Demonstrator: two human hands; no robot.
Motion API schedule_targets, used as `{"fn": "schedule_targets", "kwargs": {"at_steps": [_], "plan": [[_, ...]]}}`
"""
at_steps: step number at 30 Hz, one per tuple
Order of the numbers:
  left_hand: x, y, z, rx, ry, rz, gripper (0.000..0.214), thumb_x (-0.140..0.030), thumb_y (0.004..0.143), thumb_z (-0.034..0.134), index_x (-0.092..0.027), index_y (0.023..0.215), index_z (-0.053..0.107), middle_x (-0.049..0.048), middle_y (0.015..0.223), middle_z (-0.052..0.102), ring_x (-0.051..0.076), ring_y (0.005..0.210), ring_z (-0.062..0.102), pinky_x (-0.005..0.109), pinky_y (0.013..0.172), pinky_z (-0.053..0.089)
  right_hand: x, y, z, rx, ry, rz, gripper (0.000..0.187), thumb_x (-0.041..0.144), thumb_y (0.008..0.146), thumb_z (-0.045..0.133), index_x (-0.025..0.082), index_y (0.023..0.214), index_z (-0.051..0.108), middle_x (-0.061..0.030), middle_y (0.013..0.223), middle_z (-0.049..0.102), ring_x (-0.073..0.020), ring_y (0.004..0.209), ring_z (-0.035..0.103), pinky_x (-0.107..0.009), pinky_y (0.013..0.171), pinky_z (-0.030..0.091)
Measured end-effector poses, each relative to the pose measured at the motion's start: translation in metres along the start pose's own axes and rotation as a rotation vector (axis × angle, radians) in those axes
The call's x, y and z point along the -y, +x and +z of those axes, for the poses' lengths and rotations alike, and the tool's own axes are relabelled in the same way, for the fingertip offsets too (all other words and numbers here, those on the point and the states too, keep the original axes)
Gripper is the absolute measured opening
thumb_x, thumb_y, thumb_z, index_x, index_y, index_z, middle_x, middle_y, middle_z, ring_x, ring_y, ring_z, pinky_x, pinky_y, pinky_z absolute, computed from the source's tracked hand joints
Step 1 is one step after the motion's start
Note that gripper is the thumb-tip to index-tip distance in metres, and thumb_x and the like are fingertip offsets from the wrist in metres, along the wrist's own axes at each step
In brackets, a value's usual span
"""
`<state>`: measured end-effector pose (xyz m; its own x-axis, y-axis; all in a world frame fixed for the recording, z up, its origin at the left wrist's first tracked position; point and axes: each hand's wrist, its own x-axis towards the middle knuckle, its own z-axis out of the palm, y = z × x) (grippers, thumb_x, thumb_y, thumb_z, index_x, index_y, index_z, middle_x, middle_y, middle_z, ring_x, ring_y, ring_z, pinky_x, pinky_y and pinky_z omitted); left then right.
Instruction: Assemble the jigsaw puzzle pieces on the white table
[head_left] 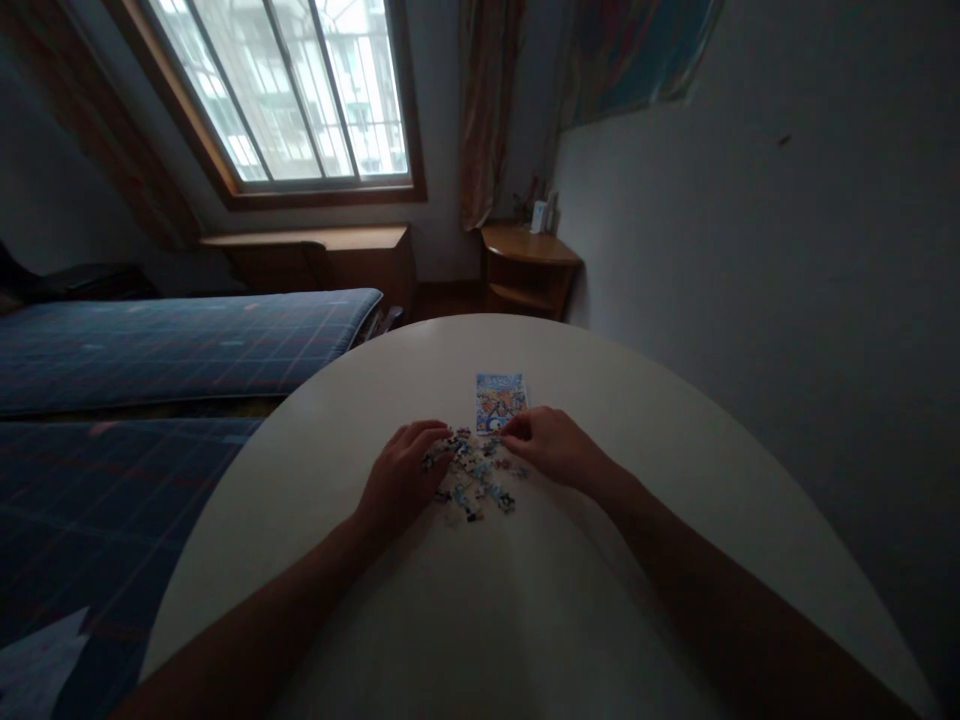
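Observation:
A loose heap of small jigsaw puzzle pieces (480, 475) lies on the round white table (465, 620). At the heap's left edge is my left hand (405, 470), its fingers apart and curved over the nearest pieces. My right hand (551, 440) is at the upper right of the heap, thumb and fingertips pinched together; whatever is between them is too small to make out. Just beyond the pieces lies a colourful picture card (500, 398), its lower right corner partly covered by my right fingers.
A bed with a blue plaid cover (180, 345) stands left of the table. Behind are a wooden desk (367, 238) and a corner shelf (529, 245) under the window side. A white wall (787, 300) runs along the right. Papers (45, 660) lie at lower left.

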<state>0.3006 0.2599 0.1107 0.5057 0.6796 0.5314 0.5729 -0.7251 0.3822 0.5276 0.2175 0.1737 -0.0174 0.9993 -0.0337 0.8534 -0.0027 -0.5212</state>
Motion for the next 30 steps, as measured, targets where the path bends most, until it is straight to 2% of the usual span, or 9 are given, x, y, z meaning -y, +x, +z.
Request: {"fn": "schedule_targets", "kwargs": {"at_steps": [3, 10, 14, 20, 25, 30], "plan": [[0.004, -0.001, 0.002, 0.077, 0.057, 0.017, 0.02, -0.024, 0.089, 0.064, -0.023, 0.108, 0.067, 0.0066, 0.115, 0.067, 0.024, 0.107, 0.06, 0.045, 0.095, 0.052, -0.008, 0.0, -0.005, 0.004, -0.031, 0.036, 0.018, 0.015, 0.08, 0.065, 0.016, 0.094, 0.076, -0.0064, 0.084, 0.076, -0.016, 0.072, 0.067, -0.024, 0.064, 0.045], [0.0, 0.0, 0.003, 0.131, 0.075, 0.116, 0.016, -0.024, 0.092, 0.061, -0.026, 0.104, 0.071, 0.0056, 0.118, 0.066, 0.023, 0.108, 0.058, 0.044, 0.095, 0.052, -0.018, 0.0, -0.002, 0.05, -0.078, 0.037, 0.016, 0.015, 0.082, 0.065, 0.019, 0.093, 0.076, -0.0047, 0.088, 0.076, -0.0155, 0.077, 0.069, -0.024, 0.07, 0.047], [0.001, -0.001, 0.003, 0.126, 0.073, 0.105, 0.012, -0.025, 0.091, 0.062, -0.026, 0.099, 0.072, 0.0051, 0.115, 0.067, 0.023, 0.106, 0.059, 0.044, 0.094, 0.052, -0.022, -0.002, -0.005, 0.055, -0.116, 0.04, 0.019, 0.016, 0.082, 0.065, 0.02, 0.098, 0.075, -0.0044, 0.09, 0.076, -0.0156, 0.079, 0.069, -0.024, 0.071, 0.047], [0.005, 0.0, 0.002, 0.12, 0.088, 0.092, 0.011, -0.025, 0.09, 0.063, -0.025, 0.093, 0.073, 0.0051, 0.11, 0.069, 0.023, 0.104, 0.059, 0.043, 0.092, 0.053, -0.022, -0.005, -0.006, 0.071, -0.185, 0.042, 0.013, 0.022, 0.083, 0.067, 0.023, 0.094, 0.075, -0.0025, 0.089, 0.076, -0.0155, 0.076, 0.068, -0.024, 0.065, 0.045], [0.004, 0.001, 0.001, 0.114, 0.111, 0.067, 0.012, -0.026, 0.092, 0.061, -0.024, 0.095, 0.072, 0.0057, 0.112, 0.068, 0.024, 0.104, 0.059, 0.043, 0.092, 0.053, -0.018, -0.011, -0.001, 0.026, -0.237, 0.058, 0.016, 0.02, 0.083, 0.066, 0.025, 0.095, 0.075, -0.0025, 0.091, 0.076, -0.0173, 0.08, 0.068, -0.026, 0.07, 0.046], [0.004, 0.002, -0.001, 0.122, 0.141, 0.066, 0.012, -0.024, 0.092, 0.06, -0.023, 0.088, 0.071, 0.0046, 0.11, 0.069, 0.024, 0.103, 0.059, 0.043, 0.09, 0.054, -0.03, -0.023, 0.003, -0.027, -0.213, 0.044, 0.019, 0.021, 0.088, 0.061, 0.025, 0.101, 0.074, -0.0023, 0.093, 0.075, -0.0151, 0.08, 0.067, -0.025, 0.072, 0.046]]}}
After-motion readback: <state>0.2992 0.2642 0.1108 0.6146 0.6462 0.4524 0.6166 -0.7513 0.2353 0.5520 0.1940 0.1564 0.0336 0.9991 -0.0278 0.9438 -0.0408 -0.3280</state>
